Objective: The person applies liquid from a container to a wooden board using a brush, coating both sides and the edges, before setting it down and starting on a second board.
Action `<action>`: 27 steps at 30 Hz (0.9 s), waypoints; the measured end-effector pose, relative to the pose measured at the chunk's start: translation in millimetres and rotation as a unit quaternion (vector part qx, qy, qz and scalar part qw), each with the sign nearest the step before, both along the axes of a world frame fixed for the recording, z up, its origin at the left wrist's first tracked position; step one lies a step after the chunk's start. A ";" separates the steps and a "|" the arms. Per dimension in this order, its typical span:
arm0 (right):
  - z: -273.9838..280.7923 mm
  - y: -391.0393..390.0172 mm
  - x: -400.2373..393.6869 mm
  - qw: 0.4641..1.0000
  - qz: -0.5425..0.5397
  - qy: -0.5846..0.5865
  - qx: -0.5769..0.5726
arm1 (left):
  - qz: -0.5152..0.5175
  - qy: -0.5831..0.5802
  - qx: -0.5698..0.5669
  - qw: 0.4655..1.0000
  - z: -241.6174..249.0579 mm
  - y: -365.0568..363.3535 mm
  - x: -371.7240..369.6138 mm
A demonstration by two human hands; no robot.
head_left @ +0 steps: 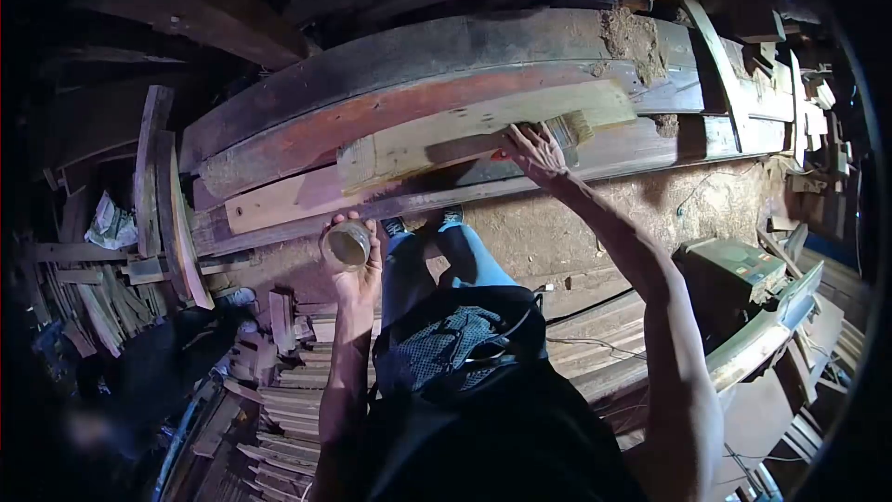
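My right hand (536,152) grips a wide, flat brush (570,129), with a bit of red showing by the fingers. The bristles point right and lie over a pale wooden plank (483,119), near its right part. In my left hand (361,265), fingers wrap round a small round jar (345,246), its opening facing up. The jar is held in front of the bench edge, below a second light plank (279,203) with a dark hole at its left end. Behind the pale plank runs a reddish board (325,135).
Dark thick boards (390,51) form the bench, with clumps of brown debris (635,40) at the back right. Upright planks (153,177) stand at left. Stacked wood strips (295,414) cover the floor, and a metal box (729,270) sits at right.
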State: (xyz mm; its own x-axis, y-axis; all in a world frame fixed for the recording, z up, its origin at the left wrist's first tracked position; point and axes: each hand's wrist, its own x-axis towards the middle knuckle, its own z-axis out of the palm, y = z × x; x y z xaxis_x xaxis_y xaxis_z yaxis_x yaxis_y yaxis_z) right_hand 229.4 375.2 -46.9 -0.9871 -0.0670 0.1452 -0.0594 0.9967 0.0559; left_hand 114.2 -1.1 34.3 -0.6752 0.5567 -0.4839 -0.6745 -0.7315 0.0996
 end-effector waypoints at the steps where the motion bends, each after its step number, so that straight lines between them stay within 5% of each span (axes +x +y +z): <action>1: -12.0 0.4 2.8 1.000 0.002 -0.015 -0.021 | 0.003 -0.014 -0.009 1.000 -0.3 -0.3 0.3; 8: -32.5 0.4 15.1 1.000 -0.003 0.001 -0.017 | -0.005 -0.002 0.001 1.000 -2.8 -5.8 -0.7; 13: 5.6 -5.2 11.0 0.984 -0.041 -0.051 -0.163 | 0.005 -0.019 -0.003 1.000 -5.7 -4.2 -0.8; 20: 159.8 -32.5 -19.6 0.966 -0.121 0.070 -0.217 | 0.001 0.025 -0.046 0.999 -0.3 16.8 0.3; 21: 182.1 -35.9 -22.3 0.939 -0.163 0.029 -0.301 | -0.007 0.021 -0.157 0.987 13.2 24.1 2.6; 24: 224.1 -65.0 -23.3 0.841 -0.153 0.070 -0.514 | -0.026 0.008 -0.164 0.986 4.1 35.8 -2.4; 27: 251.8 -101.6 -17.1 0.841 -0.114 0.093 -0.521 | -0.036 0.030 -0.093 0.995 0.3 45.5 -1.9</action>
